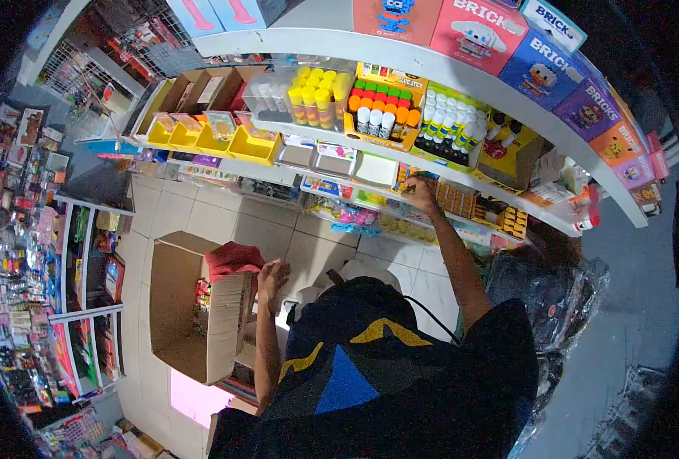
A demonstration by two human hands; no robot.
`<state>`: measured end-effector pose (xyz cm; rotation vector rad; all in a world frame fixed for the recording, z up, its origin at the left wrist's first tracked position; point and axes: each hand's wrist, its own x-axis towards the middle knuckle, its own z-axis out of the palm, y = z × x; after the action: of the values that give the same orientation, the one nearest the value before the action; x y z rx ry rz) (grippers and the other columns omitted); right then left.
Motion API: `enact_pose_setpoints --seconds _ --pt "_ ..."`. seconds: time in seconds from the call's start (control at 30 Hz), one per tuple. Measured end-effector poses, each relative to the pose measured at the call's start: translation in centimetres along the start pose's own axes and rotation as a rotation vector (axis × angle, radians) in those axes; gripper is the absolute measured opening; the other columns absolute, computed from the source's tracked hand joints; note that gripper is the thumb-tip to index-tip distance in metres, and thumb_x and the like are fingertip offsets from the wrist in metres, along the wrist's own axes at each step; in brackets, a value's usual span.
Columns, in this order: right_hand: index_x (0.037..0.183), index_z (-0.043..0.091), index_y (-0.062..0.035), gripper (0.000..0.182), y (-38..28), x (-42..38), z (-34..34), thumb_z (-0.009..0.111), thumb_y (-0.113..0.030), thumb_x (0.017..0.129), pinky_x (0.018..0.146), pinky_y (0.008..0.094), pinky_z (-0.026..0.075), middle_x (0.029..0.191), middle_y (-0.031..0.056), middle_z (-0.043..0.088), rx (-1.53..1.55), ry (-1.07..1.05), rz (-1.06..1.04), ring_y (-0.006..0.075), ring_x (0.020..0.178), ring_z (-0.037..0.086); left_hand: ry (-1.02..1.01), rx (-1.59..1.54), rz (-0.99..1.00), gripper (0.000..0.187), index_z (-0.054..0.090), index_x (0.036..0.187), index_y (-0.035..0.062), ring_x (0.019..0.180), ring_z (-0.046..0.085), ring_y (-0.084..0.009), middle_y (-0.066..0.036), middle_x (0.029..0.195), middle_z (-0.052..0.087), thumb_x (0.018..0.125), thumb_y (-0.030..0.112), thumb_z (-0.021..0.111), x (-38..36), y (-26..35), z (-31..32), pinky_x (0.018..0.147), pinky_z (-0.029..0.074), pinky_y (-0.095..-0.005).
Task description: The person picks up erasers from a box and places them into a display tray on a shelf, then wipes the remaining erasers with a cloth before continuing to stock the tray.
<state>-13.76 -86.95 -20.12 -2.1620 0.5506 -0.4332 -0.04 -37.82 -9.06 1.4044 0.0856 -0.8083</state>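
Note:
My right hand (420, 193) reaches to a lower shelf, its fingers curled in front of small orange packs (455, 200); what they hold, if anything, I cannot make out. Left of it lies a white tray (375, 170). Down at the left, my left hand (272, 280) is beside the rim of an open cardboard box (228, 329), fingers loosely apart. A red cloth (234, 260) hangs over the box's edge right at those fingers. Small colourful items (202, 294) show inside the box.
Glue sticks (384, 103), yellow-capped tubs (316, 96) and bottles (446, 122) fill the shelf above. Yellow bins (254, 145) stand to the left. Boxed brick sets (542, 76) line the top shelf. Plastic-wrapped goods (542, 294) are at the right, a packed rack (87, 291) at the left.

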Motion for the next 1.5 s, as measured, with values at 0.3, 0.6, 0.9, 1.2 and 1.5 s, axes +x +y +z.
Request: enact_pose_setpoints --seconds 0.3,0.6,0.9,1.2,1.5 --pt "0.090 0.057 -0.0006 0.033 1.5 -0.1 0.6 0.075 -0.007 0.062 0.066 0.0305 0.049 0.078 0.0083 0.060 0.005 -0.012 0.119 0.0172 0.073 0.059 -0.003 0.030 -0.034 0.030 0.056 0.102 0.0056 0.084 0.060 -0.0165 -0.007 0.091 0.063 0.085 0.029 0.060 -0.9 1.1 1.5 0.073 0.044 -0.0279" --pt "0.094 0.057 -0.0010 0.030 1.4 -1.2 -1.4 0.071 -0.008 0.068 0.063 0.0315 0.047 0.076 0.0078 0.059 0.015 0.138 0.017 0.0149 0.069 0.057 -0.067 0.016 -0.027 0.028 0.055 0.097 0.0002 0.081 0.059 -0.0152 -0.012 0.090 0.062 0.086 0.026 0.060 2.3 -0.7 1.0 0.067 0.045 -0.0255" --pt "0.100 0.054 0.0031 0.037 0.3 0.2 -2.5 0.071 -0.009 0.070 0.065 0.0356 0.049 0.075 0.0118 0.058 -0.081 0.055 0.239 0.0204 0.070 0.059 -0.035 0.214 -0.014 0.032 0.056 0.102 0.0045 0.081 0.059 -0.0158 -0.006 0.092 0.063 0.084 0.031 0.061 1.6 -2.0 0.2 0.069 0.046 -0.0287" --pt "0.110 0.043 0.0015 0.048 3.5 0.9 0.5 0.070 -0.011 0.072 0.067 0.0348 0.048 0.079 0.0108 0.055 -0.232 0.117 0.432 0.0220 0.077 0.057 0.007 0.191 -0.065 0.039 0.055 0.106 0.0046 0.089 0.058 -0.0181 -0.008 0.098 0.061 0.084 0.036 0.060 0.2 -2.5 0.1 0.074 0.044 -0.0317" --pt "0.097 0.051 -0.0008 0.037 -2.0 -0.9 0.9 0.071 -0.017 0.070 0.063 0.0366 0.048 0.076 0.0117 0.059 -0.228 0.306 0.181 0.0235 0.072 0.061 -0.020 0.220 0.007 0.042 0.054 0.108 0.0051 0.088 0.057 -0.0185 -0.008 0.099 0.061 0.084 0.038 0.059 -0.9 -1.2 1.4 0.075 0.044 -0.0319"
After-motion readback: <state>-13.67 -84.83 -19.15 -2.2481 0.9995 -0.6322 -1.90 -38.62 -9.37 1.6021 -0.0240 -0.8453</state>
